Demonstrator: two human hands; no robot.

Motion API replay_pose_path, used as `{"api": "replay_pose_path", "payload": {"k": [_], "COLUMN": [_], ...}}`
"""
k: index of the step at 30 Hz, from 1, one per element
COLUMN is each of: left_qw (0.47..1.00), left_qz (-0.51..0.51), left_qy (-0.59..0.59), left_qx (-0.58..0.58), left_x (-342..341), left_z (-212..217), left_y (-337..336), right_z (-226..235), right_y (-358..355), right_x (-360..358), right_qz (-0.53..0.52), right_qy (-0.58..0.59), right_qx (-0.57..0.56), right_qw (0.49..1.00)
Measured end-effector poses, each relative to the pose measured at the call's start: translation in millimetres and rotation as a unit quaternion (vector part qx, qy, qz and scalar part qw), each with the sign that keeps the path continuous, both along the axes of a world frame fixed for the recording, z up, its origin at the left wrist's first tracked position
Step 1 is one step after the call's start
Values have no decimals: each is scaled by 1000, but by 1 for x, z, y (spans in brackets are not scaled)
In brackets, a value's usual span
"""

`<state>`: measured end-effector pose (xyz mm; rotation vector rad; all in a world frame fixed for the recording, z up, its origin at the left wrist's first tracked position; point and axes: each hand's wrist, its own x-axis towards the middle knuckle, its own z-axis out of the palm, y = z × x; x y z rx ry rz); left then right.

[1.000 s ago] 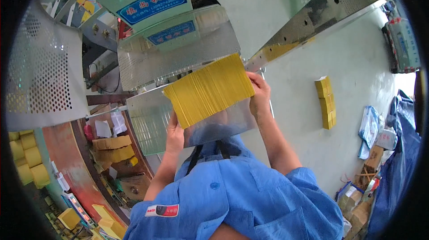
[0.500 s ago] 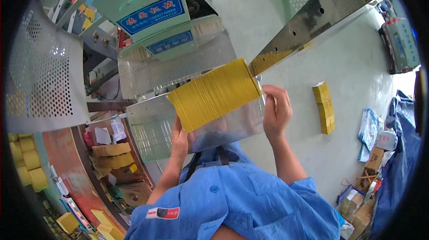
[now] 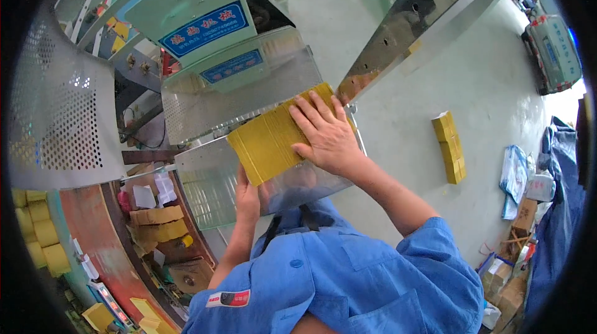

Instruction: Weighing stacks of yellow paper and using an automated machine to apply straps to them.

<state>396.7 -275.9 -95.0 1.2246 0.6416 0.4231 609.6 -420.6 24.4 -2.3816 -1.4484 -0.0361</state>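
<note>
1. In the head view we see the stack of yellow sheets [image 3: 280,138] lying tilted on the steel tray [image 3: 205,188] of the machine, just below its pale green housing [image 3: 199,14].
2. Our right hand [image 3: 326,135] lies flat on top of the stack at its right end, fingers [image 3: 311,110] spread apart and pressing down, not clamped around anything.
3. Our left hand [image 3: 247,197] sits under the stack's lower edge against the tray; its fingers are hidden behind the stack, so we cannot tell whether they are together or apart.
4. Against half a second ago, the right hand has moved from the stack's right edge onto its upper face, and the stack sits nearer the slanted steel chute [image 3: 423,17] to its upper right.
5. Well to the right of the stack, a small pile of yellow bundles [image 3: 449,147] rests on the grey floor [image 3: 497,98], as before.
6. Left of the tray stands a perforated metal guard [image 3: 62,104].
</note>
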Motion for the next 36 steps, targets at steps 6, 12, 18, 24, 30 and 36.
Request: {"api": "replay_pose_path", "payload": {"k": [6, 12, 18, 24, 30, 36], "left_qw": [1000, 1000, 1000, 1000, 999, 997], "left_qz": [14, 0, 7, 8, -24, 12], "left_qy": [9, 15, -17, 15, -5, -72], "left_qx": [18, 0, -19, 4, 41, 32], "left_x": [-1, 1, 11, -3, -1, 17], "left_z": [-22, -1, 0, -14, -19, -3], "left_y": [2, -3, -3, 8, 13, 16], "right_z": [21, -8, -18, -6, -96, -113], "right_y": [14, 34, 42, -32, -89, -61], "right_x": [-12, -24, -29, -24, 14, 9], "right_qz": [24, 52, 59, 3, -260, -148], "right_qy": [10, 43, 43, 112, 385, 421], "right_qx": [14, 21, 77, 312, 246, 232], "right_qw": [1000, 997, 994, 943, 851, 864]}}
